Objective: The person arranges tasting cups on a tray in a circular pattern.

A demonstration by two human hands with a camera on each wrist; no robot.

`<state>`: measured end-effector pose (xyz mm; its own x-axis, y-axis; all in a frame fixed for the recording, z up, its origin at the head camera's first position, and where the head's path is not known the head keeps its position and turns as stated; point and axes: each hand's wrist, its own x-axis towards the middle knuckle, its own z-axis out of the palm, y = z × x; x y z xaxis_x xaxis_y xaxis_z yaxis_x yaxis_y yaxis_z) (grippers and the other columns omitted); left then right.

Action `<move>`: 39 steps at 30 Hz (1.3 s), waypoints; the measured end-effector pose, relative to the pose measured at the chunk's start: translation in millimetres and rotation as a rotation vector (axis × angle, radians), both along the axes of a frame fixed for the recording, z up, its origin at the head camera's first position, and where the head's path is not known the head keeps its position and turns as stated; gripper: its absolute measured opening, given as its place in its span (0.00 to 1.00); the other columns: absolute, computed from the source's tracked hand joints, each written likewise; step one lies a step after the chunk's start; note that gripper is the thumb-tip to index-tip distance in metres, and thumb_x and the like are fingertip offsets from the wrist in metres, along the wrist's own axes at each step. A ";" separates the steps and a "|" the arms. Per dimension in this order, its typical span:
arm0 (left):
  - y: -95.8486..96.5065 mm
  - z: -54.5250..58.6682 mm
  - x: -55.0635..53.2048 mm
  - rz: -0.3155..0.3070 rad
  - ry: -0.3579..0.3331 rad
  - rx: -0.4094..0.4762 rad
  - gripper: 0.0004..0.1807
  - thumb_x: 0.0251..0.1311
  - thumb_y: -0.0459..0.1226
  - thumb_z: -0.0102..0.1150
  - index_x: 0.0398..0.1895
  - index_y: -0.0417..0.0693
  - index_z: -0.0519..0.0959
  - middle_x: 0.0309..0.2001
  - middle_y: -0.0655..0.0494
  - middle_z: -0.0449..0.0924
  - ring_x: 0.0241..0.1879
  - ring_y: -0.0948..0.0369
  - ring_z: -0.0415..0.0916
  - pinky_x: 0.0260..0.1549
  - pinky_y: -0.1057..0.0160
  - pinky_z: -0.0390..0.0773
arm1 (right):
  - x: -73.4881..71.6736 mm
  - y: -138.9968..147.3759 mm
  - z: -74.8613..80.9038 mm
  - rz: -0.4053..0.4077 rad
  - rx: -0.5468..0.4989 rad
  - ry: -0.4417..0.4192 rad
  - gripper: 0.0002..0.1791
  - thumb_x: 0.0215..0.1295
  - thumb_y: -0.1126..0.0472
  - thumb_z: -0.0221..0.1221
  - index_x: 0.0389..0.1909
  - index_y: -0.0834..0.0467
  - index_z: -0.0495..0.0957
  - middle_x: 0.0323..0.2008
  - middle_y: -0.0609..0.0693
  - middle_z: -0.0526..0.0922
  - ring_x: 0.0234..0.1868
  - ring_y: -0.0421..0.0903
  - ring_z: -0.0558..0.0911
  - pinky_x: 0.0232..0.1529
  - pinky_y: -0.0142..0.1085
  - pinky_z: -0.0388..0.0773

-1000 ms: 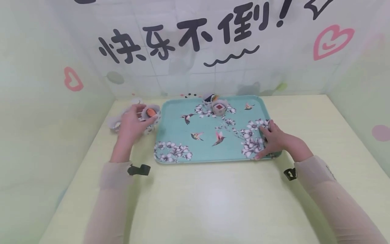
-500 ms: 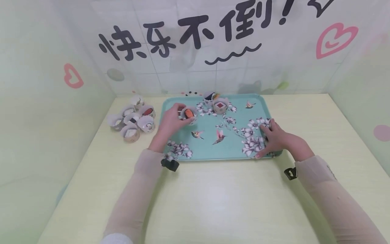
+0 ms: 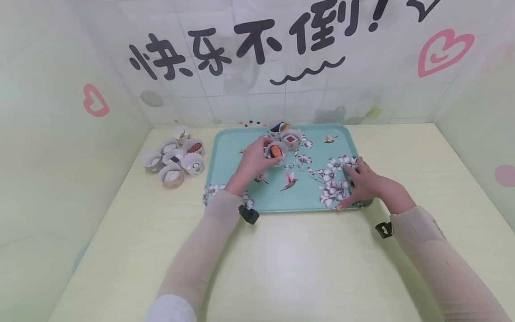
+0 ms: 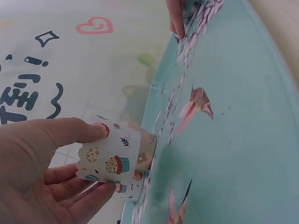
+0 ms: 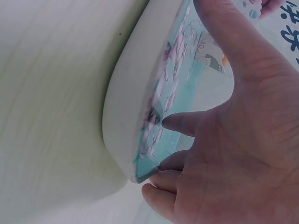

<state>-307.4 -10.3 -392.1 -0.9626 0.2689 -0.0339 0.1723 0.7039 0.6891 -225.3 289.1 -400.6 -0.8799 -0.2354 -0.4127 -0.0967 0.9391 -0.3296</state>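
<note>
My left hand (image 3: pixel 252 160) pinches a paper baking cup (image 3: pixel 281 161) between thumb and fingers. An orange-topped piece that looks like sushi sits in it. In the left wrist view the cup's side (image 4: pixel 112 161) shows printed cupcakes. It is over the turquoise tray (image 3: pixel 307 197), right beside a cup with a red-centred square piece (image 3: pixel 291 139). Behind that stands another cup with a dark and an orange piece (image 3: pixel 276 129). My right hand (image 3: pixel 364 183) rests on the tray's right side, thumb and fingers spread; the right wrist view shows its fingertips at the rim (image 5: pixel 140 175).
Left of the tray, several paper cups (image 3: pixel 173 157) stand clustered on the pale table (image 3: pixel 265 259), some with white pieces, one with a red piece (image 3: pixel 195 147). A wall with dark lettering (image 3: pixel 257 42) rises behind the tray; side walls flank the table.
My left hand has carried the orange-topped cup rightward from the cluster, across the tray's left part, to the cups at its back middle. My right hand has stayed on the tray's right side.
</note>
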 end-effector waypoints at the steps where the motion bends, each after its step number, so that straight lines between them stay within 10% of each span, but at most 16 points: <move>1: 3.1 -0.3 -0.4 -0.003 0.000 0.006 0.32 0.55 0.47 0.65 0.61 0.49 0.66 0.59 0.53 0.71 0.55 0.58 0.70 0.54 0.58 0.74 | 0.0 -0.1 0.3 -0.002 0.001 -0.002 0.75 0.32 0.30 0.70 0.72 0.68 0.40 0.66 0.78 0.24 0.67 0.75 0.34 0.63 0.67 0.49; 39: 58.1 -24.3 -19.9 0.011 0.002 -0.021 0.30 0.55 0.45 0.66 0.59 0.48 0.68 0.64 0.52 0.63 0.61 0.57 0.65 0.55 0.59 0.73 | 0.9 -2.3 3.2 0.020 0.014 0.004 0.74 0.33 0.31 0.70 0.71 0.69 0.41 0.65 0.80 0.25 0.67 0.77 0.35 0.62 0.67 0.49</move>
